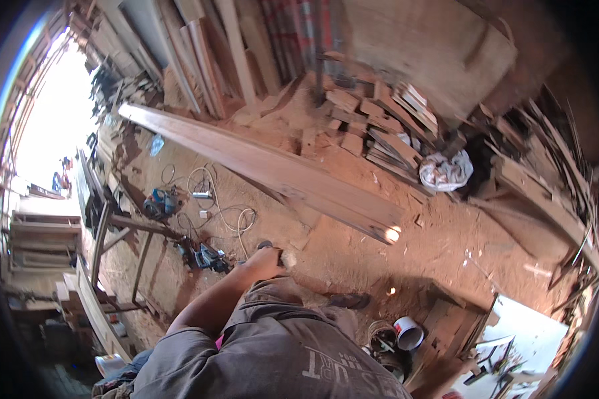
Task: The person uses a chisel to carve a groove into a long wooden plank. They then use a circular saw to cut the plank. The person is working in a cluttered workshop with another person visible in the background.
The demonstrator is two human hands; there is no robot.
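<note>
My left hand (266, 262) is in front of my bent body, its fingers curled. A small dark rounded shape shows just beyond it and a pale patch beside it; what it holds, if anything, I cannot make out. Beyond it a long wooden plank (266, 159) slants across the middle, its near end sunlit. At the lower right my right arm (439, 376) stretches toward a white board (522, 332) with dark tools or scraps on it. The right fingers blur into the shadows there, so their grip is not visible. A white bucket (409, 334) stands beside that arm.
Blue power tools (209, 258) and a pale cable (236, 229) lie on the dusty ground to the left, near a wooden trestle (126, 233). Wood offcuts (386, 123) and a white sack (446, 171) are piled at the far right. Boards (206, 66) lean at the back.
</note>
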